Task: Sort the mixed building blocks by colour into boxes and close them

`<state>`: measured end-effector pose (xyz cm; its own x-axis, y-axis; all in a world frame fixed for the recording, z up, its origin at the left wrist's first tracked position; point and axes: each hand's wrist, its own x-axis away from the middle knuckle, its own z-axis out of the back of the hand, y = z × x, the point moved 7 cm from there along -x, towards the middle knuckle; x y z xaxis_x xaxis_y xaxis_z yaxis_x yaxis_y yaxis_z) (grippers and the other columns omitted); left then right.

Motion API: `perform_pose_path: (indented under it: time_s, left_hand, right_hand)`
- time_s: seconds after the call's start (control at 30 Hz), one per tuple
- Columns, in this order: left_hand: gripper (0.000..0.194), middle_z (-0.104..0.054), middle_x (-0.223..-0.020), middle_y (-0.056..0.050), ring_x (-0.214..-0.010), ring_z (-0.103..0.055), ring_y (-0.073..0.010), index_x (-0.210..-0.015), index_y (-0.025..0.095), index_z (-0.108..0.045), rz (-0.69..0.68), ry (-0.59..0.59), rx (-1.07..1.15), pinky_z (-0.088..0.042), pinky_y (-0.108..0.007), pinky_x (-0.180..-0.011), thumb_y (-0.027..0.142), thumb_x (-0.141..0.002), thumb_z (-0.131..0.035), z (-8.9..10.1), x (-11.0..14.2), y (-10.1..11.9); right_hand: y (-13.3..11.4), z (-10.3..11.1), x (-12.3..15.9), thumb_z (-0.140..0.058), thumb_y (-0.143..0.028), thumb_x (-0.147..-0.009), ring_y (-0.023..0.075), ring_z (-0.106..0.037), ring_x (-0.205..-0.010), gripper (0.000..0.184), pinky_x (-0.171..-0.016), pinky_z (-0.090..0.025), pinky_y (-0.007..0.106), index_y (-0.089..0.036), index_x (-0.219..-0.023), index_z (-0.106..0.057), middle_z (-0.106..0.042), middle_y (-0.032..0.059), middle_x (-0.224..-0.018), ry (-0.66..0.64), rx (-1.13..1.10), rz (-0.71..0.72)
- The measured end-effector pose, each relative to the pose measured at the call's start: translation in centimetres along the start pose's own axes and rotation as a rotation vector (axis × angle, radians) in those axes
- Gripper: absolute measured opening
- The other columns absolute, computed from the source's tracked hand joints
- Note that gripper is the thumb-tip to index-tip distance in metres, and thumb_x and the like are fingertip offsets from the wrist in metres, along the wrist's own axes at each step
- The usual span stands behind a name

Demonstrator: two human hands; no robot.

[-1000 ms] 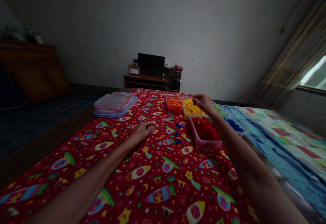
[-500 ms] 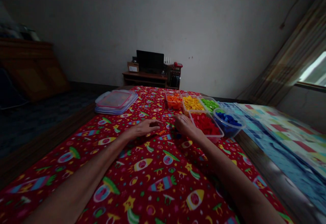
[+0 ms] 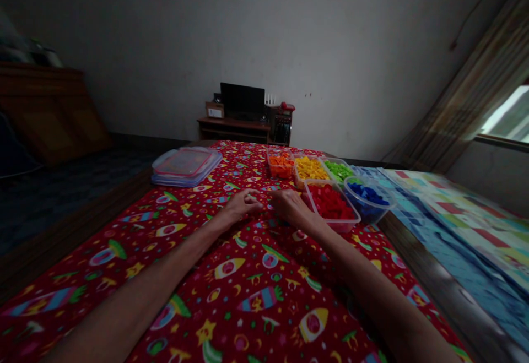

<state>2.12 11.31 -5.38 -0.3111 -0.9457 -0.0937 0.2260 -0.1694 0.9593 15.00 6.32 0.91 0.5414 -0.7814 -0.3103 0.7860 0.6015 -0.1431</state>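
Note:
My left hand (image 3: 243, 204) is just above the patterned red cloth, its fingers curled in toward the thumb; any small piece between them is too small to make out. A short gap away is my right hand (image 3: 288, 204), closed with the knuckles up and the fingertips hidden. Beside its wrist stands a clear box of red pieces (image 3: 332, 202). Behind that are tubs of yellow pieces (image 3: 311, 168) and orange pieces (image 3: 281, 164). Green pieces (image 3: 339, 171) and a round tub of blue pieces (image 3: 367, 193) are farther right.
Stacked clear lids (image 3: 185, 166) lie at the table's far left. The red cloth (image 3: 231, 308) with rockets and stars covers the table. A bed with a checkered cover (image 3: 467, 203) adjoins on the right. A monitor (image 3: 242, 100) stands on a desk by the wall.
My hands have come closer together, the left moving right and its fingers curling in, the right moving left. The small orange piece seen on the cloth between them no longer shows.

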Motion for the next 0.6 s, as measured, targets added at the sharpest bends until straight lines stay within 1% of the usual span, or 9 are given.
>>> perform_pose_path:
  time_s: [0.07,0.1,0.2,0.27,0.37,0.43,0.53,0.6]
  left_hand:
    - [0.060,-0.067,-0.077,-0.001,-0.068,-0.064,-0.0164,-0.113,0.016,-0.050,0.075,0.000,0.174,-0.047,-0.027,-0.062,0.036,-0.061,-0.072,-0.1,0.3,-0.3]
    - [0.061,-0.067,-0.079,-0.002,-0.070,-0.064,-0.0162,-0.113,0.016,-0.050,0.106,-0.011,0.231,-0.047,-0.026,-0.063,0.036,-0.060,-0.074,-0.2,0.4,-0.3]
    - [0.057,-0.067,-0.078,-0.001,-0.070,-0.064,-0.0139,-0.108,0.016,-0.055,0.155,-0.044,0.309,-0.046,-0.023,-0.063,0.033,-0.058,-0.078,-0.8,0.7,-0.2]
    - [0.049,-0.066,-0.075,0.000,-0.067,-0.062,-0.0113,-0.102,0.015,-0.058,0.166,-0.048,0.353,-0.046,-0.022,-0.064,0.034,-0.062,-0.077,-0.9,0.7,-0.3]
    - [0.033,-0.064,-0.069,0.000,-0.056,-0.057,-0.0076,-0.094,0.012,-0.061,0.182,-0.020,0.469,-0.046,-0.021,-0.059,0.036,-0.073,-0.070,-0.8,0.6,-0.8]
    - [0.025,-0.064,-0.069,-0.001,-0.054,-0.056,-0.0073,-0.091,0.012,-0.062,0.176,0.010,0.538,-0.046,-0.020,-0.057,0.032,-0.077,-0.067,-0.5,0.4,-1.2]
    - [0.016,-0.066,-0.071,-0.003,-0.059,-0.060,-0.0084,-0.089,0.012,-0.062,0.165,0.013,0.595,-0.048,-0.019,-0.059,0.022,-0.077,-0.066,-0.2,0.2,-1.8]
    - [0.015,-0.067,-0.072,-0.003,-0.060,-0.061,-0.0085,-0.089,0.012,-0.062,0.159,-0.009,0.607,-0.048,-0.018,-0.061,0.018,-0.076,-0.067,-0.3,0.3,-1.9]
  right_hand:
    - [-1.2,-0.2,-0.2,-0.047,-0.018,-0.090,0.0121,-0.051,-0.064,0.019,-0.059,-0.031,0.022,-0.015,-0.096,-0.065,-0.065,0.0064,-0.078,0.009,-0.066,0.095]
    - [-1.5,-0.5,-0.3,-0.047,-0.019,-0.090,0.0117,-0.051,-0.064,0.019,-0.058,-0.030,0.022,-0.015,-0.095,-0.065,-0.065,0.0061,-0.077,-0.002,-0.071,0.108]
    - [-1.2,-1.2,-0.4,-0.047,-0.022,-0.090,0.0117,-0.050,-0.059,0.021,-0.054,-0.026,0.023,-0.015,-0.093,-0.066,-0.065,0.0062,-0.073,-0.030,-0.010,0.044]
    - [-0.5,-1.0,-0.3,-0.046,-0.023,-0.090,0.0121,-0.050,-0.058,0.022,-0.053,-0.025,0.024,-0.016,-0.093,-0.067,-0.065,0.0061,-0.071,-0.026,0.030,-0.018]
    - [1.2,0.2,-0.4,-0.046,-0.022,-0.089,0.0131,-0.054,-0.062,0.023,-0.057,-0.028,0.023,-0.017,-0.094,-0.067,-0.067,0.0062,-0.074,0.033,0.050,-0.095]
    - [2.7,1.4,-1.3,-0.046,-0.024,-0.089,0.0143,-0.056,-0.066,0.023,-0.059,-0.031,0.023,-0.016,-0.095,-0.067,-0.068,0.0072,-0.077,0.075,0.060,-0.141]
    - [5.6,3.5,-4.3,-0.046,-0.024,-0.089,0.0166,-0.058,-0.073,0.025,-0.061,-0.034,0.023,-0.015,-0.098,-0.067,-0.068,0.0098,-0.084,0.125,0.109,-0.234]
    - [7.5,5.0,-7.0,-0.044,-0.022,-0.088,0.0183,-0.059,-0.079,0.027,-0.065,-0.037,0.024,-0.014,-0.102,-0.066,-0.068,0.0119,-0.092,0.169,0.159,-0.287]
